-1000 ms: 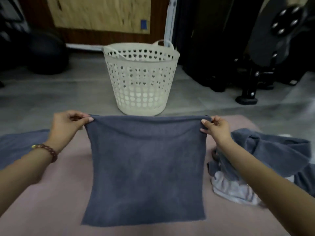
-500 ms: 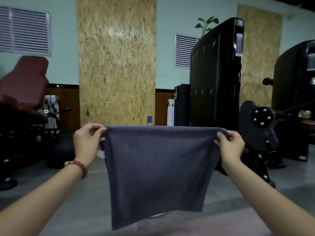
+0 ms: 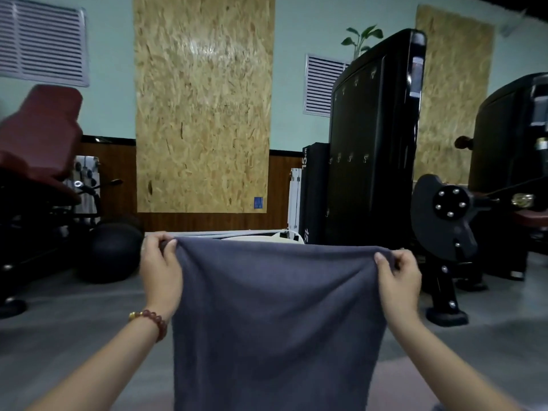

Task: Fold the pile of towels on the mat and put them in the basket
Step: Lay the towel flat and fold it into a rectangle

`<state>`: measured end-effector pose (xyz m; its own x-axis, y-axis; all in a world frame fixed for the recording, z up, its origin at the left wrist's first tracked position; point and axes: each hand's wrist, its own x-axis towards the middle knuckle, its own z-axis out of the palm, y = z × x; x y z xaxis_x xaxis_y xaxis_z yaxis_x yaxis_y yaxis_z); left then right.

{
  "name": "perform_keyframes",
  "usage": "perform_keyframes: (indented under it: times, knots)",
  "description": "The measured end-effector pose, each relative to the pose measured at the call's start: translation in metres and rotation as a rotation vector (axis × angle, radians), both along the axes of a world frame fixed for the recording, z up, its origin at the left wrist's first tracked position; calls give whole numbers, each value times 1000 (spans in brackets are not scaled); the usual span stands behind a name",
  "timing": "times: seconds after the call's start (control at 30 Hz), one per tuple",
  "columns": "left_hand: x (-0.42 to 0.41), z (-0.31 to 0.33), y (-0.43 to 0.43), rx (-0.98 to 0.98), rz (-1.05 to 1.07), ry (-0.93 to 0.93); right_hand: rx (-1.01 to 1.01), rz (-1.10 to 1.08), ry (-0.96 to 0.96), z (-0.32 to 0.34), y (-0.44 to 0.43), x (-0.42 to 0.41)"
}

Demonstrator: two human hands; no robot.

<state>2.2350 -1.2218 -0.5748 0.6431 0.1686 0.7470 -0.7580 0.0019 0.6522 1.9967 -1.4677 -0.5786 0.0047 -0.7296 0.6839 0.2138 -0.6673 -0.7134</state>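
A person holds up a dark grey, soft cloth towel [image 3: 278, 321] in the air in front of them. The left hand [image 3: 160, 268] pinches the top left corner, with the fingers curled over the edge. The right hand [image 3: 398, 280] pinches the top right corner the same way. The top edge of the towel sags a little between the two hands. The rest of the towel hangs straight down and runs off the bottom of the view, so its lower end cannot be seen.

A bracelet of round red beads with one gold bead [image 3: 151, 320] sits on the left wrist.

Just behind the top edge of the towel, a small bit of the cream plastic basket [image 3: 289, 236] peeks out. The towel hides most of it.

The floor [image 3: 59, 321] is grey. A big black ball [image 3: 115, 250] rests on it to the left, near the wall. A tall panel of light brown chipboard [image 3: 204, 105] stands on the far wall. A tall black machine [image 3: 373, 143] stands on the right.
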Motion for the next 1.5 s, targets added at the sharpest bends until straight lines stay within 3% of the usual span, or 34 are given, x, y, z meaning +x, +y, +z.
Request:
perform_keyframes:
  times: [0.13, 0.23, 0.33, 0.47, 0.6, 0.8, 1.07, 1.17, 1.23, 1.3, 1.43, 1.5]
  knots:
    - [-17, 3, 10, -106, -41, -121, -83, -97, -147, -3, 15, -11]
    - [-19, -7, 11, -84, -104, -123, -51, -104, -126, -11, 8, -6]
    - [-4, -51, 8, 33, -124, 3, 40, -114, 44, -41, -4, 3]
    - [25, -140, 8, 379, -122, 239, 274, -110, 373, -110, -19, 27]
    - [43, -225, 4, 654, -84, 428, 532, -90, 522, -181, -31, 49]
    - [85, -302, -31, 771, -71, 537, 584, -97, 827, -262, -75, 96]
    - [128, -363, -70, 726, -105, 637, 757, -64, 877, -353, -135, 134]
    - [134, -377, -73, 724, -90, 694, 796, 18, 901, -358, -137, 145]
    - [136, -385, -71, 839, 18, 653, 708, 97, 1033, -359, -129, 148]
    - [127, -388, -73, 1064, 148, 426, 436, 132, 1242, -360, -109, 147]
    - [85, -398, -84, 1437, -280, -39, -381, 352, 1683, -379, -54, 145]
    - [81, -411, -82, 1617, -327, -43, -390, 427, 1796, -390, -57, 145]
